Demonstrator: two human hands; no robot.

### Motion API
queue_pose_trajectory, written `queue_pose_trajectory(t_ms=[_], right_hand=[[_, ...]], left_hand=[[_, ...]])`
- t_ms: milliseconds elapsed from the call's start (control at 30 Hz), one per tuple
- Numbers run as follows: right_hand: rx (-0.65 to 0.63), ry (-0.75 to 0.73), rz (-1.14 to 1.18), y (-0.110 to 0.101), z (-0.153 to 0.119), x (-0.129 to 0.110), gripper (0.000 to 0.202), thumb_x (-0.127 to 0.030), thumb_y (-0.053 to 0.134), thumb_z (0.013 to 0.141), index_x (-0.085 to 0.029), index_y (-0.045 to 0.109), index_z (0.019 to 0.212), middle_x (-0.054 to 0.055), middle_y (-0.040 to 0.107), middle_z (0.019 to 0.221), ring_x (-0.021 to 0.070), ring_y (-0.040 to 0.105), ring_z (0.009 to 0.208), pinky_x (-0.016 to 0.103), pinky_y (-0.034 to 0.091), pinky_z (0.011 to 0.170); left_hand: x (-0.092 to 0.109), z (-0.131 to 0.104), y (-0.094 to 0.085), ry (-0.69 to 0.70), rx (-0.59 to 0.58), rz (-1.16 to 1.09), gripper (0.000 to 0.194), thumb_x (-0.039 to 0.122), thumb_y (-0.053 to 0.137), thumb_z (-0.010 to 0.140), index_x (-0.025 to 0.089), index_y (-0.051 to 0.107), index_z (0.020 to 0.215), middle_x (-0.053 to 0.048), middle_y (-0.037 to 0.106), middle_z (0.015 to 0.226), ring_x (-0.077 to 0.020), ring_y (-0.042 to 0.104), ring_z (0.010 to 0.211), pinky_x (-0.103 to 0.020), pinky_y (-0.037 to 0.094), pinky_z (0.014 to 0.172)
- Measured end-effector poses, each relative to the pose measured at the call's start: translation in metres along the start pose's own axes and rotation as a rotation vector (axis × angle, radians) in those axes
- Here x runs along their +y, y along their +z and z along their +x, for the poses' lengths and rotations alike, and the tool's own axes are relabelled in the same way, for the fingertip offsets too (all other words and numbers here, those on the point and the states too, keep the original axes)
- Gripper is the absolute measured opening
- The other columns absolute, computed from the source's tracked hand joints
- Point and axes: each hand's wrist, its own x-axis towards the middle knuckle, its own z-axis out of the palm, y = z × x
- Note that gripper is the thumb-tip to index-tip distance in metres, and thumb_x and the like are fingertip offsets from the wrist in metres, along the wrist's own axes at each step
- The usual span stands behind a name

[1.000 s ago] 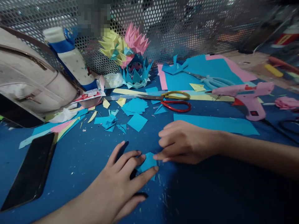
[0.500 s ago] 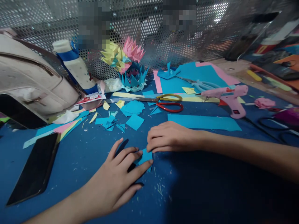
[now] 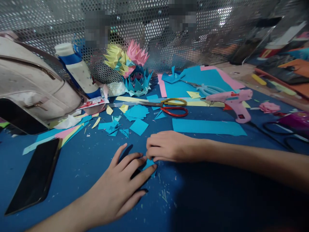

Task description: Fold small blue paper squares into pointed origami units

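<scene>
A small piece of blue paper lies flat on the blue tabletop, partly covered by fingers. My left hand is open, its fingers spread, with the fingertips pressing on the paper. At the paper's far edge my right hand is closed, its curled fingertips pinching that edge against the table. How the paper is folded there is hidden by the fingers. Just beyond my hands are a blue paper square, a stack of blue squares and some folded blue pieces.
Scissors, a blue paper strip and a pink glue gun lie beyond my right arm. Paper flowers stand near a perforated metal panel. At left are a phone, a bottle and a bag.
My right hand has slid slightly left and nearer along the paper's far edge, covering more of it. My left hand keeps nearly the same place.
</scene>
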Motion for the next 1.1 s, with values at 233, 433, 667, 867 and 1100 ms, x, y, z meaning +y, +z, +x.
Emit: queue_pose_trajectory(t_ms=[233,433,667,867,1100], right_hand=[[0.048,0.089,0.170,-0.004,-0.003,-0.002,0.014,-0.030,0.055,0.099,-0.020,0.065,0.098,0.004,0.060,0.098,0.0157,0.051,0.087,0.027,0.036,0.070],[0.071,0.015,0.193,-0.009,-0.008,0.000,0.027,-0.034,0.046,0.104,-0.022,0.070,0.098,0.001,0.059,0.087,0.0138,0.047,0.076,0.028,0.030,0.065],[0.035,-0.033,0.205,-0.012,-0.011,0.011,0.035,-0.042,0.040,0.105,-0.023,0.071,0.104,0.001,0.056,0.080,0.0147,0.043,0.071,0.030,0.029,0.063],[0.023,-0.027,0.097,-0.010,-0.012,0.017,0.028,-0.038,0.046,0.103,-0.025,0.070,0.108,0.001,0.056,0.081,0.0164,0.042,0.072,0.031,0.028,0.063],[0.167,-0.031,-0.015,-0.006,-0.016,0.011,0.029,-0.035,0.044,0.104,-0.022,0.069,0.097,0.000,0.057,0.074,0.0156,0.045,0.069,0.031,0.030,0.061]], left_hand=[[-0.001,0.001,0.000,0.010,-0.015,0.019,0.051,0.037,0.046,0.103,0.026,0.035,0.152,-0.005,0.055,0.135,-0.0251,0.044,0.132,-0.058,0.005,0.123],[-0.001,0.001,0.000,0.011,-0.007,0.030,0.052,0.037,0.047,0.103,0.026,0.035,0.152,-0.006,0.056,0.134,-0.0260,0.046,0.130,-0.059,0.010,0.122],[-0.002,-0.001,0.003,-0.001,0.014,0.002,0.050,0.039,0.046,0.103,0.026,0.038,0.151,-0.005,0.055,0.133,-0.0258,0.044,0.131,-0.059,0.005,0.123],[-0.003,0.000,0.004,-0.007,0.000,-0.012,0.047,0.038,0.045,0.103,0.029,0.041,0.149,-0.003,0.055,0.134,-0.0248,0.042,0.133,-0.055,-0.003,0.123],[-0.003,0.000,-0.001,0.005,-0.027,-0.016,0.046,0.038,0.044,0.104,0.029,0.041,0.148,-0.005,0.054,0.135,-0.0255,0.042,0.132,-0.058,0.002,0.122]])
